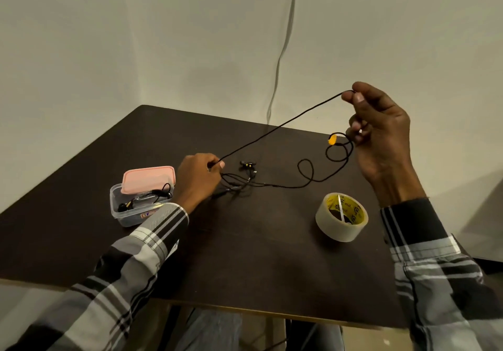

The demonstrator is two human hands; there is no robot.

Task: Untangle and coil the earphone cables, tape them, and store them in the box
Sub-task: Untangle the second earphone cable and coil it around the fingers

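Up at the right of the frame we see the right hand (381,133) raised above the bench (245,241), its grip pinching the black earphone cable (277,126) between thumb and forefinger at the very top, while the lower fingers curl round a further stretch of the same cable near a small orange tab (332,139). From that pinch the cable runs taut, down and leftward across the middle of the frame, to the left hand (200,173), whose grip is closed on the line between thumb and fingers just above the bench surface. Below the right hand we see slack loops hanging and trailing onto the dark wood, then running left to a small tangle beside the left hand, where the earbuds (247,164) lie on the bench just right of the fingertips. At the left of the frame sits the clear plastic box (128,214), its pink lid (148,178) resting askew across the far edge, and we can make out another dark set of earphones (147,197) inside it. At lower right of centre the roll of clear tape (341,216) lies flat on the bench, well apart from both hands. Plaid sleeves (130,263) cover both forearms, and a pale cord (283,51) hangs down the wall behind.
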